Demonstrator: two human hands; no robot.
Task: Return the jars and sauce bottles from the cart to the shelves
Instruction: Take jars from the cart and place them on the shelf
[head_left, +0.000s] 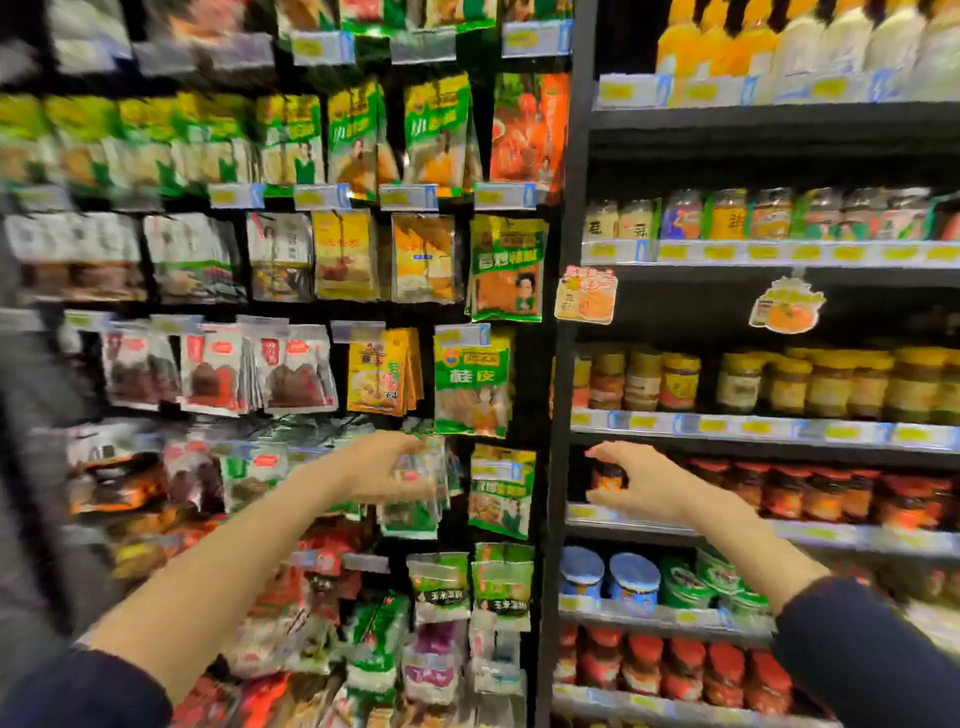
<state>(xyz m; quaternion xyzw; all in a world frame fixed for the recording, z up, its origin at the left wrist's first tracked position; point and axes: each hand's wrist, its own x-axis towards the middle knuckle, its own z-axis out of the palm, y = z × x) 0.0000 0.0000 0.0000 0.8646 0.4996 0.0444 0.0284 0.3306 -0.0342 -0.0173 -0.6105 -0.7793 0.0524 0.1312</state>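
1. Jar shelf (831, 534): R of black upright (557, 395), red-lidded jars (826, 493) lined along it.
2. L hand (379, 467): L of upright, fingers curled before hanging packets (498, 499); too blurred to tell if holding anything.
3. R hand (649, 483): just R of upright, thumb over, fingers under, gripping jar.
4. Jar (608, 479): standing, axis vertical, at the shelf end nearest upright, between R palm and upright; R hand much nearer.

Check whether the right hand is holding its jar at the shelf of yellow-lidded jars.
No, the right hand grips a small jar one shelf lower, beside the row of red-lidded jars.
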